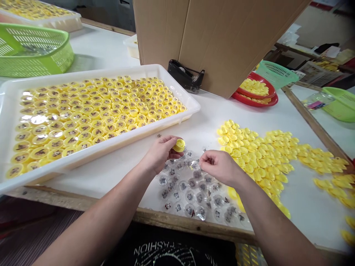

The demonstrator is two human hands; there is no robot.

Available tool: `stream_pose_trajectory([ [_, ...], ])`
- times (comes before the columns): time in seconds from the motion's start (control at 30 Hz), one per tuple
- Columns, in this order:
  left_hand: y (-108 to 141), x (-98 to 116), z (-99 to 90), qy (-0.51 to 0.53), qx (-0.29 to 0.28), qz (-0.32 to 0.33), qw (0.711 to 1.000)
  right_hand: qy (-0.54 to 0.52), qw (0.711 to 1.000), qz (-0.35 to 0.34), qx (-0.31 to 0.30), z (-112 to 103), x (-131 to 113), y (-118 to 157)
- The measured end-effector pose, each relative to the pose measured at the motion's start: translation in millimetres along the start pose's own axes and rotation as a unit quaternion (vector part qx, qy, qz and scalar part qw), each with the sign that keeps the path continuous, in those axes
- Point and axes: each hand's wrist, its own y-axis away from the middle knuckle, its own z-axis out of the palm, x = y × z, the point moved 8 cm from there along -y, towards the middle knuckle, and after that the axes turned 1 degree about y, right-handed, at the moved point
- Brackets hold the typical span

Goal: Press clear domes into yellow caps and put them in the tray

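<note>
Over loose clear domes [188,195], spread on the bench [305,218] within easy reach: left hand [161,153] clamped on a yellow plastic cap [179,145], right hand [217,167] pinched closed beside it.

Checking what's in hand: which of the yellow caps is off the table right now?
The yellow cap gripped in the left hand. It is held up, while others lie in the loose pile or sit in the white tray.

We can't read the tiny prints [190,211] on the clear domes [183,186], can't tell if the right hand [220,168] holds anything, and the cardboard box [216,44] runs off the top!
</note>
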Motion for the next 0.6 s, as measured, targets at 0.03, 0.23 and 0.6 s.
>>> stream_pose_trajectory([
  [0.03, 0.1, -0.1, 0.3, -0.002, -0.002, -0.001, 1.000, -0.026, 1.000, 0.005, -0.001, -1.6, 3.0, -0.5],
  [0.23, 1.8, -2.8, 2.8, -0.009, -0.013, -0.012, 1.000, -0.099, 0.995, 0.014, 0.017, -11.6, 10.5, -2.4],
  [0.6, 10.5, -24.9, 28.4, 0.037, -0.102, -0.092, 0.990, 0.296, 0.856, -0.272, 0.325, -34.5, -74.2, 29.8],
])
